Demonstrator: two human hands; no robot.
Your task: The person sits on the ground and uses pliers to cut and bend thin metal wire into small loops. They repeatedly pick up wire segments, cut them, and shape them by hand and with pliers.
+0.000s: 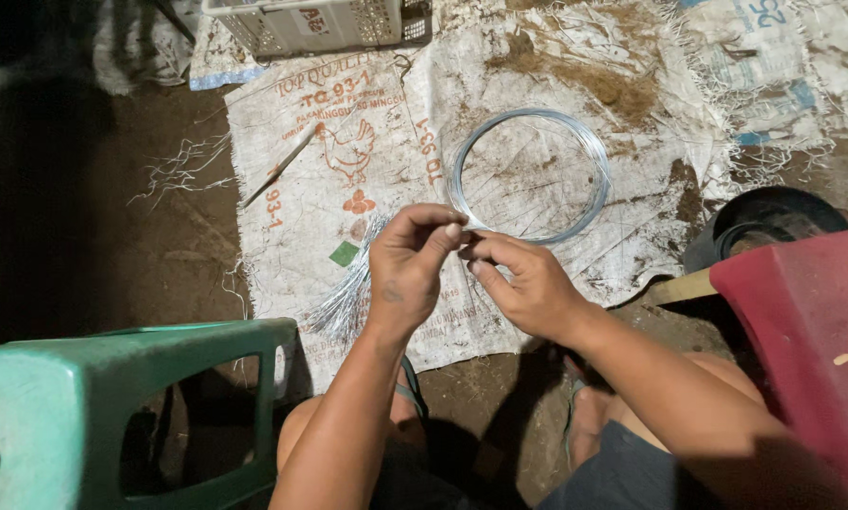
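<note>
The coil of silver wire [530, 176] lies flat on the sack just beyond both hands, left hand [407, 266] and right hand [528, 283] pinching shut on its near strand, equally close.

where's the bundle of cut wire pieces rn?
Head view, centre-left: the bundle of cut wire pieces lies on the white woven sack, just left of the left hand and beyond the green stool.

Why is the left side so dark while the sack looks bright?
Head view: light falls on the woven sack and wire coil, sharp and bright; the ground at left sinks into black shadow; both hands, left hand and right hand, are clear, and the red stool is dim.
</note>
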